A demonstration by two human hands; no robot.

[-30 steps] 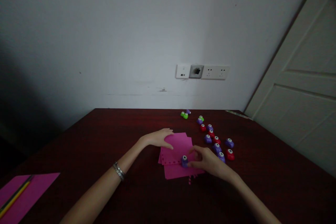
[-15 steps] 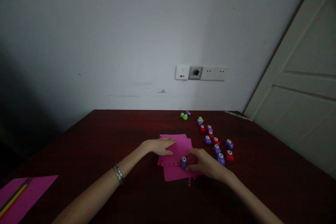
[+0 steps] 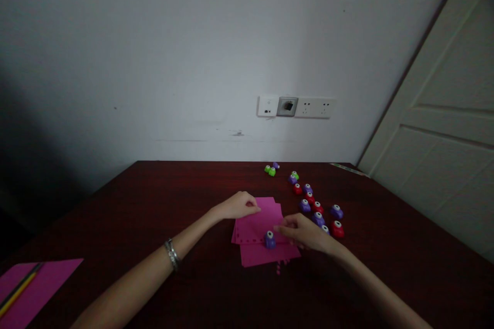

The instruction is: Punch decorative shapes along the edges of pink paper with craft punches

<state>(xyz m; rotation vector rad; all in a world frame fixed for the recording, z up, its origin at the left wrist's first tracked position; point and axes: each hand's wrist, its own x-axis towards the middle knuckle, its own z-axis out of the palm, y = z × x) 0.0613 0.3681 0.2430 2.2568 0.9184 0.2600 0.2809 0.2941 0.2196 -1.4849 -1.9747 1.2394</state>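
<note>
A purple craft punch (image 3: 270,240) with a round white-and-black button stands upright on the lower part of a stack of pink paper sheets (image 3: 252,256). My left hand (image 3: 238,205) is over the upper left of the stack, its fingers bent in towards the thumb. Whatever those fingertips may pinch is too small to make out. At the stack's right edge, my right hand (image 3: 304,231) is closed, apart from the punch, with its fingertips just above and right of it. What it may hold is hidden. A row of small holes or marks runs along the top sheet's lower edge.
Several purple, red and green punches lie to the right, among them a red punch (image 3: 337,229) and a purple punch (image 3: 336,211). Small pink paper bits (image 3: 278,269) lie below the stack. At far left, pencils (image 3: 19,290) rest on a pink sheet (image 3: 48,282).
My right hand has let go of the purple punch and moved slightly right and up. My left hand, spread flat on the paper before, has bent its fingers and risen a little.
</note>
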